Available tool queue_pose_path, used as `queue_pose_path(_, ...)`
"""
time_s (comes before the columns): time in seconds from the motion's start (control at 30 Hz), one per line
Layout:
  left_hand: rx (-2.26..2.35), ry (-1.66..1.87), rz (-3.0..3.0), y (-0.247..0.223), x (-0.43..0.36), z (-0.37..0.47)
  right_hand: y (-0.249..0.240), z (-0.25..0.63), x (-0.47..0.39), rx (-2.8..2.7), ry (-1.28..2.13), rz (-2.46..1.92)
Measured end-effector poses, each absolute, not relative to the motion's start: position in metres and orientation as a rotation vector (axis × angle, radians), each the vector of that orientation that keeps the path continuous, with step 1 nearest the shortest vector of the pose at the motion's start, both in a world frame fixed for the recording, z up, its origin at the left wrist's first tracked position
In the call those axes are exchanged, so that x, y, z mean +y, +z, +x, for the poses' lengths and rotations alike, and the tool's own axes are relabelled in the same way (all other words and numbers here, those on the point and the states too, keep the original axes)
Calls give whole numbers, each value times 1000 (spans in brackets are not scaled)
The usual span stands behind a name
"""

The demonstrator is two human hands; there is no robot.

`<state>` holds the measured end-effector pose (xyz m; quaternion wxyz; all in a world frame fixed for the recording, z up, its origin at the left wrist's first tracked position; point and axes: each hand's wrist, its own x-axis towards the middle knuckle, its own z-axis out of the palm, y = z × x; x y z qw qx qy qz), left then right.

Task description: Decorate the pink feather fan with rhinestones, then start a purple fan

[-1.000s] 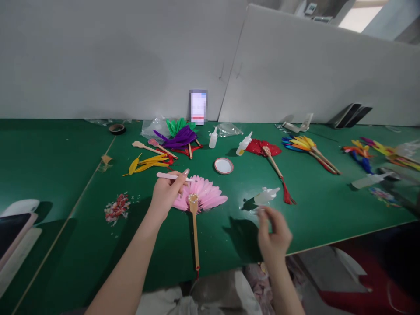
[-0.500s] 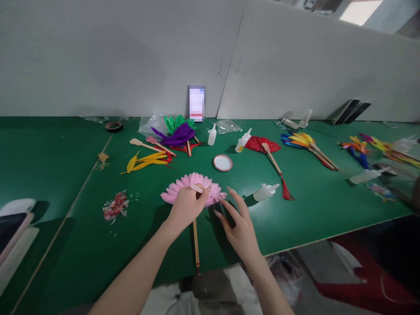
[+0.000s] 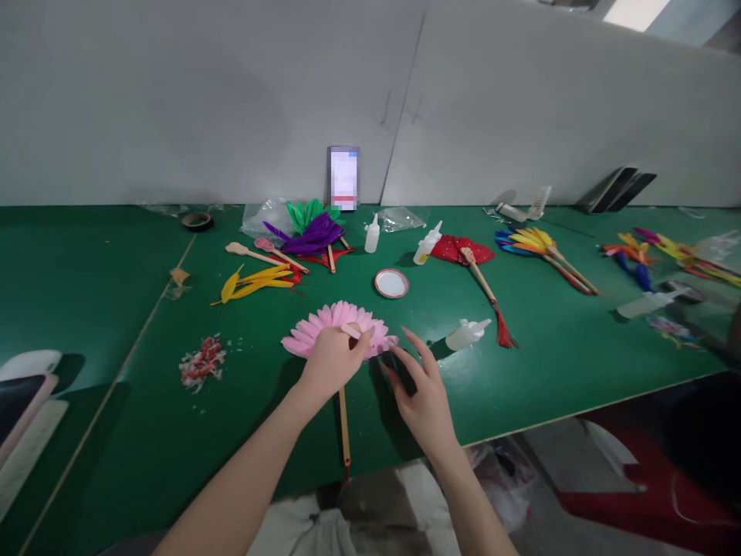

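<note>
In front of me lies a pink feather fan (image 3: 306,333) on the green table, its wooden handle (image 3: 343,432) pointing toward my lap. My left hand (image 3: 334,357) is over the middle of the fan, fingers pinched on a short pale stick (image 3: 350,331) whose exact kind I cannot make out. The hand hides the fan's centre. At the fan's right edge, my right hand (image 3: 422,398) has its fingers spread, the fingertips close to or touching the end feathers. A white glue bottle (image 3: 465,335) lies tilted to the right of that hand.
Behind the fan sits a round white lid (image 3: 391,283) with a red rim. Further back are two upright glue bottles (image 3: 372,234), a red fan (image 3: 463,250), purple feathers (image 3: 312,235) and yellow feathers (image 3: 255,287). Feather scraps (image 3: 202,361) lie left; a phone (image 3: 343,179) leans on the wall.
The whole view has shifted slightly. The left hand's pinch and the pale stick have moved a little over the fan; the right hand stays by its right edge.
</note>
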<state>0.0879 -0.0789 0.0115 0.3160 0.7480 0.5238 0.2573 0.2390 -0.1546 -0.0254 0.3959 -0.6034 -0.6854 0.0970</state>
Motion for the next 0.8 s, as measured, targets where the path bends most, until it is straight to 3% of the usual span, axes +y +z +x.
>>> queue_pose_path(0.8,1433,660,1986,9,-76,88,-26,239,-155,-1740,317,-1546)
